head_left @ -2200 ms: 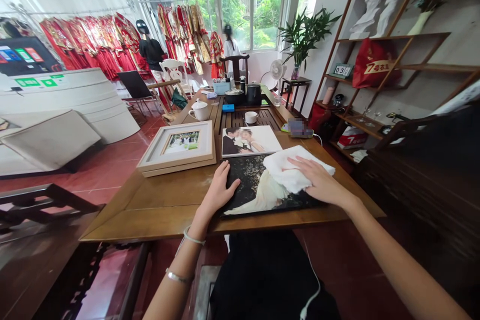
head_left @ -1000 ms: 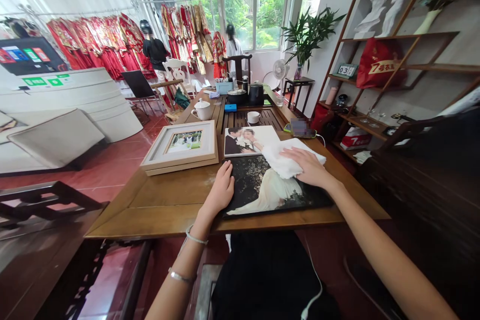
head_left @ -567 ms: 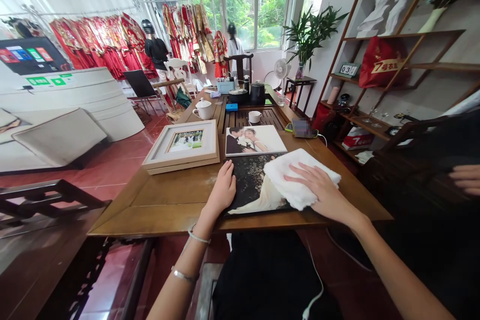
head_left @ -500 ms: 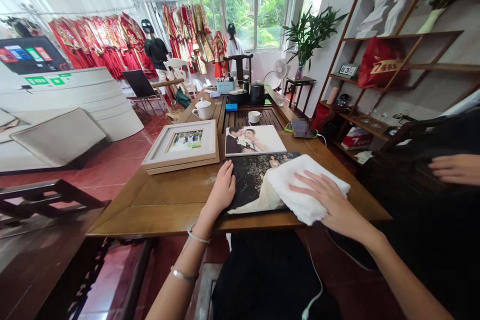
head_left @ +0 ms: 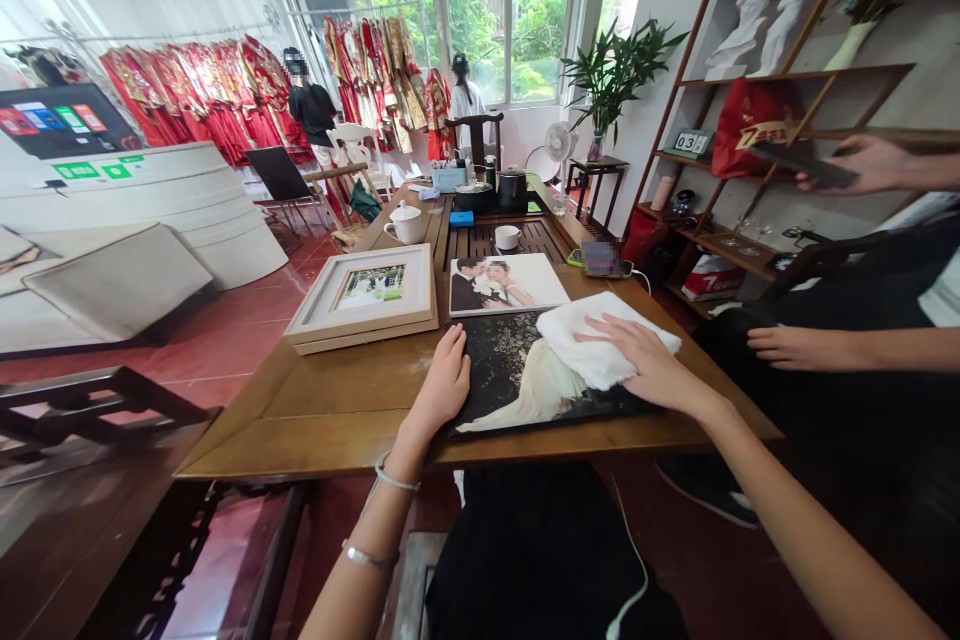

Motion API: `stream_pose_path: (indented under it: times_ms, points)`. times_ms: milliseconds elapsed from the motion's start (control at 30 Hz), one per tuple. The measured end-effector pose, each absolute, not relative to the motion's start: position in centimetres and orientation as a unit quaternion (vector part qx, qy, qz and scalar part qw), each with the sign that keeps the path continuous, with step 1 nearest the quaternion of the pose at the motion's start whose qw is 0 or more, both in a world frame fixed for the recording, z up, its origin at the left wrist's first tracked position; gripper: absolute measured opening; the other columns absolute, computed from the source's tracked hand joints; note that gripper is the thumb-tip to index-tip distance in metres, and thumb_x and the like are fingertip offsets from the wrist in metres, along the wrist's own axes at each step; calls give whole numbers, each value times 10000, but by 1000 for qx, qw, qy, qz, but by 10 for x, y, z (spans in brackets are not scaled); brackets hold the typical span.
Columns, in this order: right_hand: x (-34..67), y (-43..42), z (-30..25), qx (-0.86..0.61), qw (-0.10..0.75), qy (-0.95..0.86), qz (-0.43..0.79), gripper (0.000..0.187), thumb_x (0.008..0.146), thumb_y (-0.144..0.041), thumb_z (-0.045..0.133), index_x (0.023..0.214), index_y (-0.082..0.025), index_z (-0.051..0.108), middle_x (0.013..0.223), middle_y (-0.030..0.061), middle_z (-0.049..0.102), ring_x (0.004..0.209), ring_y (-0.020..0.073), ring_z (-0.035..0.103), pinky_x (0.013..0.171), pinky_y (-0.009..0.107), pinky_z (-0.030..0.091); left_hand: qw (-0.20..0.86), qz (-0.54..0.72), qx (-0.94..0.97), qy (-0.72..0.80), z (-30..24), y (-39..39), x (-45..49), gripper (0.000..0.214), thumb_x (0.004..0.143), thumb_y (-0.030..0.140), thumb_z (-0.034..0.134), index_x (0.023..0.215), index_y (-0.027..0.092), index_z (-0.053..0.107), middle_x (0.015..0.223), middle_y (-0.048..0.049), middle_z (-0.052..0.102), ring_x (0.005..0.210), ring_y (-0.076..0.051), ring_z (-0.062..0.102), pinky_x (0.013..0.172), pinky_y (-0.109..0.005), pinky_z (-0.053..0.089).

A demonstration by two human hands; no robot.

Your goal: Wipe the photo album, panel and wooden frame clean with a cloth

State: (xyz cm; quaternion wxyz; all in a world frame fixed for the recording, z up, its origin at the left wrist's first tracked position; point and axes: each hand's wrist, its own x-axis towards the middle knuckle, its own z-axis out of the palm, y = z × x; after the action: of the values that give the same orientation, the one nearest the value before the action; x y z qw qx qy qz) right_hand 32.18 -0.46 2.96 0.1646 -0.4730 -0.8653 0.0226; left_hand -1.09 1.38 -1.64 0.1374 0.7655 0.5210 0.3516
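Note:
A dark photo print (head_left: 517,375) of a bride in a white dress lies flat near the front edge of the wooden table (head_left: 337,410). My left hand (head_left: 442,385) rests open on the print's left edge, fingers flat. My right hand (head_left: 641,360) presses flat, fingers spread, on a folded white cloth (head_left: 592,345) that lies on the print's upper right part. Just behind the print lies a second photo print (head_left: 499,282) of a couple.
A framed picture (head_left: 364,295) sits on the table's left. Further back are a teapot (head_left: 405,220), a cup (head_left: 507,236), a kettle (head_left: 513,188) and a phone (head_left: 600,260). Another person's hands (head_left: 795,348) show at the right, by the shelves (head_left: 757,80). Two people stand by the red garments.
My right hand has slid the cloth back up and left from the print's lower right corner. Another person's arms have come further into view at the right. My left hand has stayed put.

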Motion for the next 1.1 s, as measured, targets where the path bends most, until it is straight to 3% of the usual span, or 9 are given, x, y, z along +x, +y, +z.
stream_pose_path:
  times_ms: [267,433,767,933,1100]
  points:
    - [291,41,30,-552,129,-823,-18,699,682,-89,492,1358,-270,483,1469,57,402,1353,328,311,1063,564,262,139,355,758,529,-15,12,-9,448,916,235,336,1336,118,439,1470,-159,372,1391,-242,306,1165,-471,232]
    - [277,0,30,-494,144,-857,-6,760,630,-52,494,1346,-309,490,1486,37,376,1371,305,277,1084,562,205,131,350,752,542,-12,10,-6,446,910,222,336,1323,104,455,1457,-169,390,1384,-252,321,1163,-481,237]
    - [295,-94,38,-403,127,-903,76,695,759,-141,527,1379,-428,402,1506,-36,333,1399,276,235,1114,561,176,139,335,764,533,-10,11,-8,458,907,219,334,1340,102,429,1476,-167,364,1397,-240,295,1167,-473,223]
    - [309,-76,35,-431,152,-887,68,643,759,-139,499,1352,-384,463,1485,-9,376,1383,277,279,1107,554,210,137,332,766,533,-11,11,-9,455,907,217,335,1338,107,431,1477,-159,364,1399,-238,289,1166,-469,225]
    - [312,-22,28,-465,168,-869,20,709,660,-75,470,1327,-314,509,1477,14,392,1368,282,307,1088,543,258,140,342,767,525,-12,11,-11,451,913,222,335,1345,129,426,1480,-143,362,1398,-235,291,1167,-467,227]
